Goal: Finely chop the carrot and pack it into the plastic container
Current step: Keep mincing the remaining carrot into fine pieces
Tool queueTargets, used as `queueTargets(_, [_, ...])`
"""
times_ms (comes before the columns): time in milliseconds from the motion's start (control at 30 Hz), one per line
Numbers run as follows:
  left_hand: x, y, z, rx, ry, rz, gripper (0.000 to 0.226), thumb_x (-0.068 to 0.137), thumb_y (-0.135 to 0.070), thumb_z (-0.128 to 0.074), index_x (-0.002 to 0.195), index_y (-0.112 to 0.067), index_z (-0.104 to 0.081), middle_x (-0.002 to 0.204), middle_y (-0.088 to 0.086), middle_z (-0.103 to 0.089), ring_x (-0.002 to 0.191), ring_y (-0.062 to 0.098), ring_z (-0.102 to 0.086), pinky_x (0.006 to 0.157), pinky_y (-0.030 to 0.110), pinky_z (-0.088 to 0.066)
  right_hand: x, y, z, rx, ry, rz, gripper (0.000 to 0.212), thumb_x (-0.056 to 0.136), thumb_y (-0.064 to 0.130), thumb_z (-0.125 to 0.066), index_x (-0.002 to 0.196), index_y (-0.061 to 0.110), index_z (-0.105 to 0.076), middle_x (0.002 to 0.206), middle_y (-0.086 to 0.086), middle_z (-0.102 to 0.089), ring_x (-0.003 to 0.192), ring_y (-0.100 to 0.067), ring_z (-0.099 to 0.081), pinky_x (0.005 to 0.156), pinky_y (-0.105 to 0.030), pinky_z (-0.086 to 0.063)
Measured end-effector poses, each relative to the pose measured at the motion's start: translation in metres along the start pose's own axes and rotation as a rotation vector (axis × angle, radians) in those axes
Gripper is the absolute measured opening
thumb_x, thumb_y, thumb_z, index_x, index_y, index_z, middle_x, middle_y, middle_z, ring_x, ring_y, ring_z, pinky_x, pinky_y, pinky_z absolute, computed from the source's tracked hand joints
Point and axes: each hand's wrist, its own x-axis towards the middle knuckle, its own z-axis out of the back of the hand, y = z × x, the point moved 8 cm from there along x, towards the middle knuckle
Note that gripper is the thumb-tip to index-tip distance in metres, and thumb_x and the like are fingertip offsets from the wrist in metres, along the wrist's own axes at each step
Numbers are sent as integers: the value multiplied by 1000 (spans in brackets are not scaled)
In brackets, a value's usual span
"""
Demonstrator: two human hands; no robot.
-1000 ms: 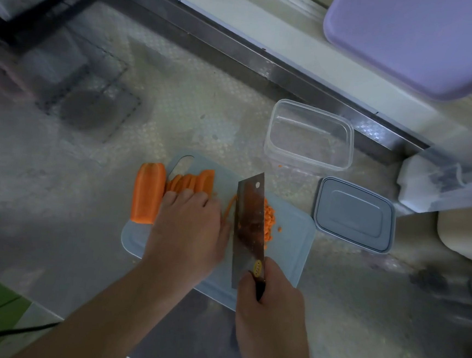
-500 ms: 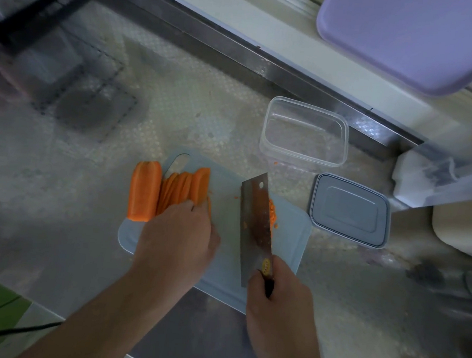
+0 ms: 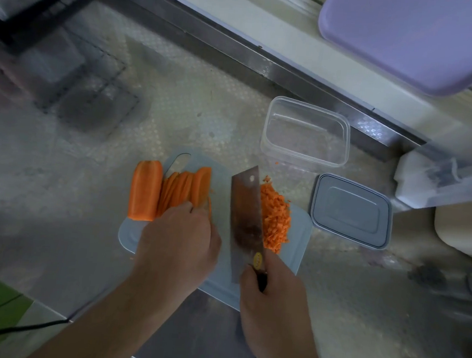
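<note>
The right hand (image 3: 272, 290) grips the handle of the cleaver (image 3: 245, 216), whose blade is tilted beside the chopped carrot pile (image 3: 275, 218), apparently to sweep the pieces clear of the cutting zone. The left hand (image 3: 179, 239) rests knuckles-up on the cutting board (image 3: 298, 241), fingers curled onto the carrot slices (image 3: 184, 185), probably to draw the next batch toward the blade. An uncut carrot piece (image 3: 145, 189) lies beside them. The plastic container (image 3: 306, 132) stands empty on the desk (image 3: 85, 194) behind the board, lid (image 3: 350, 210) alongside, within reach for packing.
</note>
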Motion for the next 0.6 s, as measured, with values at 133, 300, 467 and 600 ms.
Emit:
queueTargets(133, [1, -2, 1, 17, -3, 11, 28, 103, -43, -45, 79, -28, -47, 79, -10, -48, 71, 9, -50, 53, 27, -28, -2, -12, 1, 19, -16, -59, 17, 94, 18, -53, 77, 12, -52, 68, -10, -55, 60, -18, -51, 51, -26, -34])
queueTargets(300, [1, -3, -3, 25, 5, 26, 26, 102, -42, -47, 82, -27, -52, 80, -10, -51, 72, 9, -52, 53, 26, -29, -5, -23, 17, 50, -56, -111, 20, 93, 13, -53, 75, 5, -51, 68, -15, -51, 52, -9, -39, 50, -21, -33])
queueTargets(467, [-3, -15, -9, 1, 24, -33, 24, 103, -43, -47, 88, -27, -57, 83, -11, -54, 78, 9, -56, 66, 28, -49, -2, -11, 15, 87, -31, -51, 21, 93, 14, -53, 72, 13, -51, 65, -9, -51, 50, -8, -40, 50, -20, -33])
queueTargets(600, [-3, -9, -5, -18, 7, -43, 23, 103, -44, -47, 92, -27, -56, 87, -11, -53, 77, 9, -55, 63, 29, -43, 1, -1, 11, 63, 13, 10, 25, 94, 17, -54, 70, 18, -48, 63, -1, -54, 51, -10, -46, 50, -22, -34])
